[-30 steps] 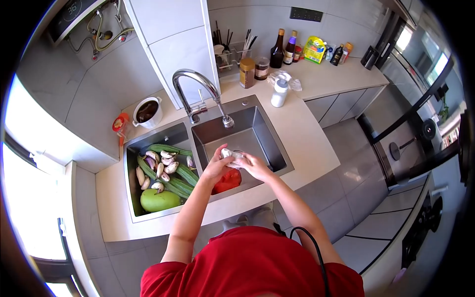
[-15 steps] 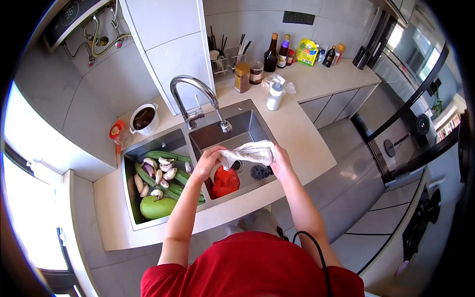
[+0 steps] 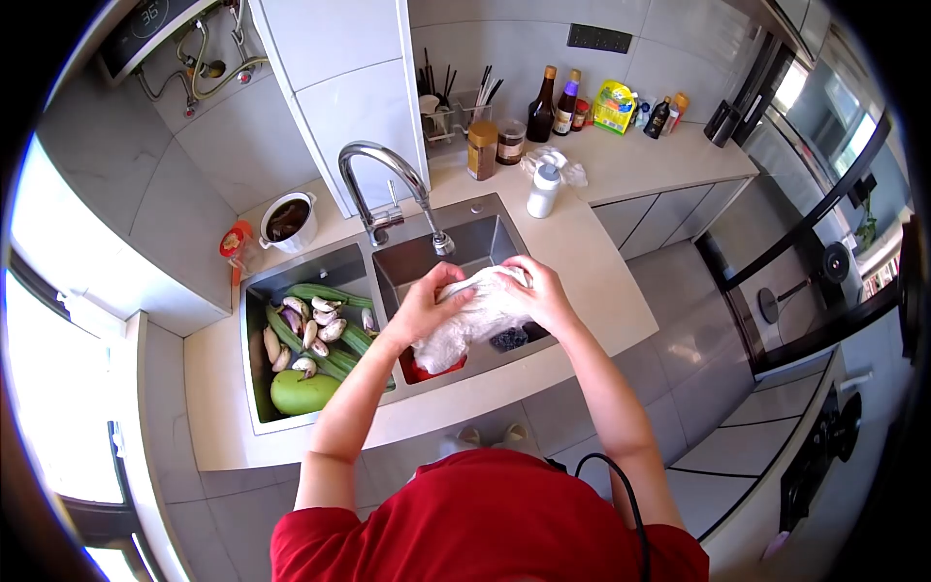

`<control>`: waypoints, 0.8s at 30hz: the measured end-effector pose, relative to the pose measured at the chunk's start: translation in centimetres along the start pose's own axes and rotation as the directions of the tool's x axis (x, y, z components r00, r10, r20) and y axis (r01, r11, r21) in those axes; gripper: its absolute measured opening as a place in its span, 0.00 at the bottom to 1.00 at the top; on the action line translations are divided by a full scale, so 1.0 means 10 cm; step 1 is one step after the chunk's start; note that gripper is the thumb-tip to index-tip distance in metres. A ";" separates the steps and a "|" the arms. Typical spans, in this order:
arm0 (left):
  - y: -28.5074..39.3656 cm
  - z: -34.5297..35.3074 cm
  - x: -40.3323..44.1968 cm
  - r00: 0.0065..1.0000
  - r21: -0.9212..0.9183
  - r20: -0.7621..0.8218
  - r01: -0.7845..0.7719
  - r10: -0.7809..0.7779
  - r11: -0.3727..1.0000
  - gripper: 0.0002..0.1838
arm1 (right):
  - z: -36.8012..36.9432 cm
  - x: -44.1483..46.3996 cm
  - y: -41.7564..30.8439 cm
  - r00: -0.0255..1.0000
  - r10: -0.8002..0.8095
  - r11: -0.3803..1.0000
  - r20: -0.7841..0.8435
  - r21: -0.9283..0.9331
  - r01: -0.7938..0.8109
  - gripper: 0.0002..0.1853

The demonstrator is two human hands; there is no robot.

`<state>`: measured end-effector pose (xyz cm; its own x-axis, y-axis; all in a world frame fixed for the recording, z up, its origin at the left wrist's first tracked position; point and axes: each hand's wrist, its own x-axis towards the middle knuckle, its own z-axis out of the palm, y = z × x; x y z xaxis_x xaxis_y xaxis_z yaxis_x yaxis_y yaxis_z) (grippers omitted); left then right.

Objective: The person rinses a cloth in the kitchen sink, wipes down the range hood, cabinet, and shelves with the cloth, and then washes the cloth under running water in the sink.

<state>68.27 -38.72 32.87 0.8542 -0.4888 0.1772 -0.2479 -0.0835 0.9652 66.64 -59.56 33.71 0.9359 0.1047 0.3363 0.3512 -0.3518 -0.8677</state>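
Note:
A crumpled white cloth (image 3: 464, 328) hangs between my two hands above the right sink basin (image 3: 400, 264). My left hand (image 3: 425, 308) is closed on its left edge. Fingers of my right hand (image 3: 539, 294) grip the cloth's upper right part. Below the cloth, a red item (image 3: 417, 372) lies in the basin, mostly covered, so its kind is unclear. A dark mesh scrubber (image 3: 508, 339) rests at the basin's near right, by my right wrist. The chrome faucet (image 3: 441, 241) stands behind my hands, and no running water shows.
In the left basin (image 3: 254, 388) lie long green ridged gourds (image 3: 335, 293), garlic-like bulbs (image 3: 332, 331) and a large green fruit (image 3: 303, 392). A white pot (image 3: 288, 223) holds dark contents. On the counter are a white bottle (image 3: 544, 190), jars (image 3: 482, 150) and sauce bottles (image 3: 542, 105).
The cloth, stretched and twisted between my hands before, is now bunched and droops lower, covering more of the red item. My hands have come closer together. The view has shifted slightly.

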 end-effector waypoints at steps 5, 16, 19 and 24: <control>0.05 -0.02 0.04 0.994 0.176 -0.097 0.062 -0.045 0.982 0.13 | -0.11 -0.04 -0.14 0.977 0.151 0.976 0.149 0.137 -0.172 0.21; 0.04 -0.13 -0.18 0.989 0.563 0.078 -0.148 0.126 0.813 0.13 | -0.21 -0.10 0.19 0.970 0.244 0.962 -0.019 -0.124 -0.245 0.16; 0.18 -0.13 -0.09 0.960 0.599 0.061 -0.254 0.273 0.759 0.11 | -0.19 -0.05 0.15 1.000 0.000 0.990 -0.002 0.141 0.000 0.15; 0.64 -0.13 0.08 0.996 0.589 -0.014 0.077 -0.084 0.805 0.10 | -0.04 -0.06 -0.27 0.960 -0.077 0.967 0.271 -0.216 0.139 0.21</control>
<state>67.93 -38.50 39.44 0.8785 -0.4676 0.0977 -0.4031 -0.6159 0.6769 65.09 -59.01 35.97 0.8783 0.3795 0.2908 0.4634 -0.5263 -0.7129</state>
